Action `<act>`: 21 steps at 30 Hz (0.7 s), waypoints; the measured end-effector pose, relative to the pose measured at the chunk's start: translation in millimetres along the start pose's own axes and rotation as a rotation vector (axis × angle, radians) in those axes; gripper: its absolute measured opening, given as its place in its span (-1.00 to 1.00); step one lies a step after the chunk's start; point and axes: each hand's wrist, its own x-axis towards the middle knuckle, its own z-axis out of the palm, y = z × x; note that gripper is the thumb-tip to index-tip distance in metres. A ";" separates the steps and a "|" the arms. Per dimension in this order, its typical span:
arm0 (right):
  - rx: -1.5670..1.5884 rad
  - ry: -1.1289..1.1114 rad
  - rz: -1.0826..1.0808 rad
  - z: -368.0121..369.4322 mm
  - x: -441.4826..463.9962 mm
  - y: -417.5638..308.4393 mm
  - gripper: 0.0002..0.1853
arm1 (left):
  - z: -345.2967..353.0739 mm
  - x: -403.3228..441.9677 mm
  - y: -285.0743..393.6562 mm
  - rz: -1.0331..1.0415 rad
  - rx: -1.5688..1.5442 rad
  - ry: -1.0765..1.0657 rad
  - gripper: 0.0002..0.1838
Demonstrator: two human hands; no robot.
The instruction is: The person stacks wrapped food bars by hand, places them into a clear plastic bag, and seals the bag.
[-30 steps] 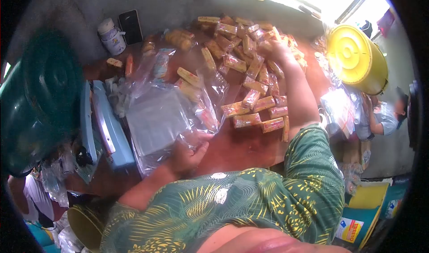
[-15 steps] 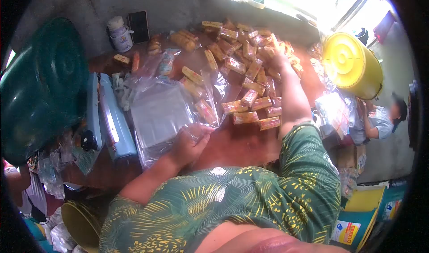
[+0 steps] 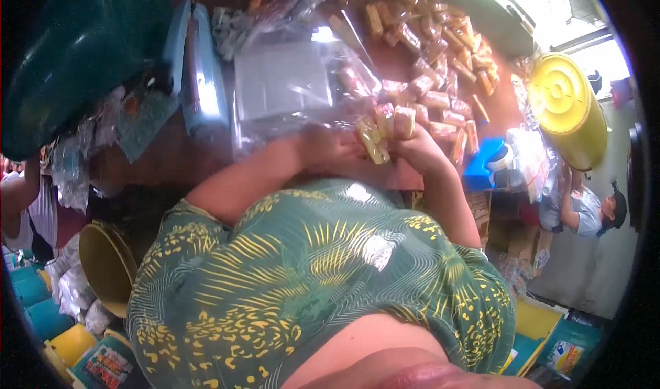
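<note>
My left hand (image 3: 324, 148) and my right hand (image 3: 421, 151) meet in front of my chest, closed around several small snack packets (image 3: 385, 122) with yellow ends and clear wrapping. My right hand grips them from the right. The left hand's fingers press against their left side, partly blurred. Just beyond my left hand lies a stack of clear plastic bags (image 3: 282, 80). A reddish snack packet (image 3: 353, 81) shows under or inside the clear film. Whether the left fingers also pinch the film I cannot tell. A pile of wrapped snack packets (image 3: 434, 45) spreads over the brown table.
A light-blue long device (image 3: 204, 73) stands left of the bags, beside a big dark-green tub (image 3: 75, 52). On the right are a blue box (image 3: 484, 163), a yellow lidded drum (image 3: 565, 110) and a seated person (image 3: 584, 207). Another person's arm (image 3: 20, 203) shows at far left.
My right hand has come back from the pile toward my chest with several snack packets. The left hand has moved right to meet it. The view has tilted down.
</note>
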 end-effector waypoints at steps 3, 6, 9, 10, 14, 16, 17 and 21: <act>-0.072 0.157 0.046 -13.0 -3.1 18.8 -0.69 | -5.2 4.2 2.5 -0.158 -0.095 -0.153 -0.26; -0.549 0.234 -0.160 -30.2 -11.2 21.9 -0.69 | -0.8 1.6 -3.7 -0.353 -0.025 -0.281 -0.33; -0.482 0.388 -0.248 -20.6 -29.7 11.7 -0.69 | 0.6 -1.9 -6.3 -0.271 0.021 -0.183 -0.39; -0.516 0.417 -0.270 -30.8 -30.8 21.9 -0.68 | -1.5 -0.4 -6.7 -0.312 0.022 -0.238 -0.39; -0.589 0.440 -0.314 -39.9 -37.3 63.6 -0.62 | 5.2 -7.3 -18.8 -0.318 0.067 -0.268 -0.37; -0.674 0.463 -0.310 -26.9 -44.7 64.4 -0.61 | 9.8 -11.6 -26.2 -0.289 0.084 -0.276 -0.35; -0.683 0.474 -0.319 -19.1 -47.4 63.1 -0.62 | 8.2 -12.1 -25.8 -0.296 0.077 -0.329 -0.33; -0.678 0.513 -0.365 -0.1 -51.2 54.6 -0.61 | 1.3 -6.6 -11.1 -0.337 0.059 -0.393 -0.31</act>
